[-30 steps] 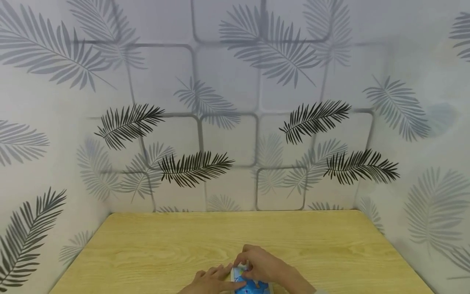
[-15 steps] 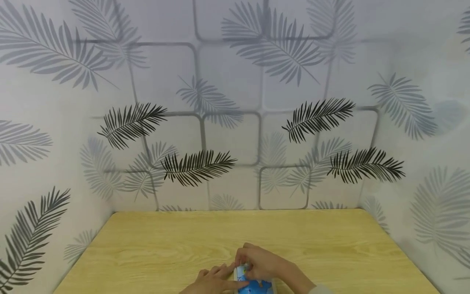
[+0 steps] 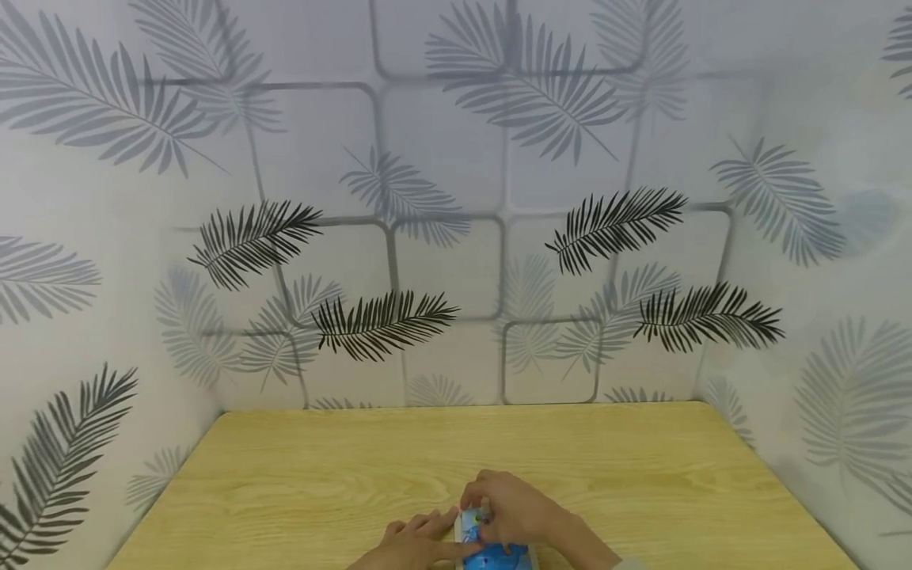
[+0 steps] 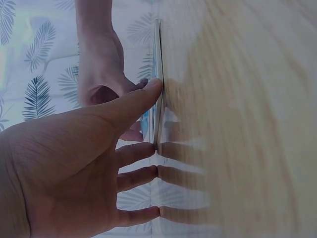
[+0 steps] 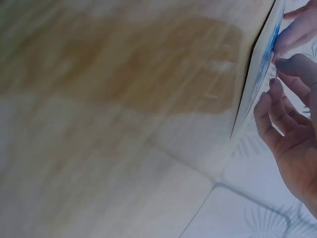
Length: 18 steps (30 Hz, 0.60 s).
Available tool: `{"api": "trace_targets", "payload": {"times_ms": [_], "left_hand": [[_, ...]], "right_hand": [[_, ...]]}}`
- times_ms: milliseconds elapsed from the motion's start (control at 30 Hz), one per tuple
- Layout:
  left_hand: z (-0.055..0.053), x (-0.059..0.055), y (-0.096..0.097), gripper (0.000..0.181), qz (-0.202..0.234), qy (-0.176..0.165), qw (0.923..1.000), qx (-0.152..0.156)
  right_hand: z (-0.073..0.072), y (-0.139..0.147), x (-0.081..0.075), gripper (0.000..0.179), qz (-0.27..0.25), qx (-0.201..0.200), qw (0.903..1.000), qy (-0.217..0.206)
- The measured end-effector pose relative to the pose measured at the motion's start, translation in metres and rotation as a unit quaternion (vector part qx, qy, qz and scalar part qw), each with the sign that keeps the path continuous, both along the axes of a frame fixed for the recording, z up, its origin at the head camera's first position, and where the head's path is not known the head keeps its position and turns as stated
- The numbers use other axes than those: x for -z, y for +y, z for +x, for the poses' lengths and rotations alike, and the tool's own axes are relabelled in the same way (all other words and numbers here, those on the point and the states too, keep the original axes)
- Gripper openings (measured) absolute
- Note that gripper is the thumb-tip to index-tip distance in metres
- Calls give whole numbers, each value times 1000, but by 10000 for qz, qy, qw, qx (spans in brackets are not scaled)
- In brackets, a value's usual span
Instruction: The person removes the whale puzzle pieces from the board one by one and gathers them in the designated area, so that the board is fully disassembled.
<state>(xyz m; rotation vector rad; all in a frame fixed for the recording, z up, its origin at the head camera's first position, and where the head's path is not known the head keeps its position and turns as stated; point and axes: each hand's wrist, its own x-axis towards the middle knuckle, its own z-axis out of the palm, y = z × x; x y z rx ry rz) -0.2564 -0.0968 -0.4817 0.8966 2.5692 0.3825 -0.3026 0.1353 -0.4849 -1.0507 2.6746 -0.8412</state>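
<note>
A flat, thin-edged board with a blue picture, which looks like a jigsaw puzzle [image 3: 495, 560], lies on the table at the bottom of the head view. My left hand [image 3: 409, 545] steadies it from the left: the thumb rests on top, and the other fingers spread straight against its edge and the tabletop, as the left wrist view [image 4: 74, 163] shows. Over the board's far part, my right hand [image 3: 516, 511] bends its fingers and pinches a small puzzle piece [image 3: 484, 518] low against the picture. Fingers hide most of that piece. A brownish spot shows in the picture near the right thumb.
The wood-grain table [image 3: 321, 467] stretches away behind and to both sides of the hands. Walls covered in leaf-patterned sheeting [image 3: 442, 348] stand at its back and sides.
My right hand has shifted slightly and its fingers have turned a little over the board's far part. The left hand keeps its place. The head view has moved slightly.
</note>
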Motion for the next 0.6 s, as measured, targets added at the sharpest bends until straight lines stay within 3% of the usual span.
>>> {"api": "trace_targets", "payload": {"times_ms": [267, 600], "left_hand": [[1, -2, 3, 59, -121, 93, 9999, 0], [1, 1, 1, 57, 71, 208, 9997, -88]], "right_hand": [[2, 26, -9, 21, -383, 159, 9991, 89], [5, 89, -7, 21, -773, 198, 9964, 272]]}}
